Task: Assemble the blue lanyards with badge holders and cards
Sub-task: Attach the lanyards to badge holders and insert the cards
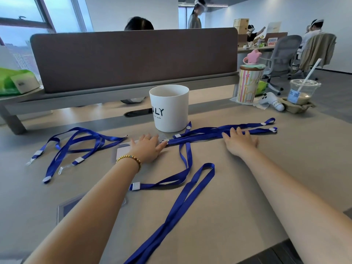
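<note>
Several blue lanyards lie spread over the table. A straightened bundle (213,133) runs from the middle to the right. My right hand (240,141) lies flat on that bundle with fingers straight. My left hand (149,146) rests flat near the bundle's clip ends (165,141), partly covering a clear badge holder with a white card (122,150). A loose tangle of lanyards (76,145) lies at the left. Another lanyard (181,206) trails toward the near edge. A second badge holder (65,208) peeks out under my left forearm.
A white cup (169,107) stands just behind my hands. A striped tumbler (247,84), a white controller (272,102) and an iced drink in a carrier (302,94) sit at the back right. A brown divider (133,58) closes the table's far side; people work beyond.
</note>
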The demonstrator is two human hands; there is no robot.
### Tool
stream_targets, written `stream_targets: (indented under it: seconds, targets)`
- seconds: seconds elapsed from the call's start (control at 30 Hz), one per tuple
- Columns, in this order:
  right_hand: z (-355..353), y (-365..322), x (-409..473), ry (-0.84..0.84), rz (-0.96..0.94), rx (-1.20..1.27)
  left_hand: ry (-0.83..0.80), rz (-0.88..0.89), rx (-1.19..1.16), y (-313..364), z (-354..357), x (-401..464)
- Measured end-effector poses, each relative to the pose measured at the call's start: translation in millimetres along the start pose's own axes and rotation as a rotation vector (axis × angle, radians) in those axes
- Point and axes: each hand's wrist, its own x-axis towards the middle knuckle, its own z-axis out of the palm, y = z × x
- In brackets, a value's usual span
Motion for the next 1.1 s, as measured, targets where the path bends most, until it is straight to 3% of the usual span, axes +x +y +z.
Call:
stream_targets:
  seconds: [0.17,0.53,0.67,0.8,0.87,1.1]
  targets:
    - [4,-32,-34,0.171,-0.233,0.071,0.111,0.044,-0.078,-8,-9,-24]
    - [22,-116,-149,0.221,-0.581,0.232,0.168,0.072,-0.358,-62,-10,-130]
    - [35,-151,-172,0.16,-0.669,0.268,0.047,0.09,-0.462,-93,-10,-158]
    - [46,-181,-172,0.058,-0.713,0.302,-0.266,0.228,-0.208,-112,-11,-164]
    - [44,-189,-169,-0.018,-0.704,0.341,-0.308,0.24,-0.18,-118,-14,-160]
    - [27,-205,-157,-0.272,-0.715,0.3,-0.282,0.192,-0.419,-136,-13,-146]
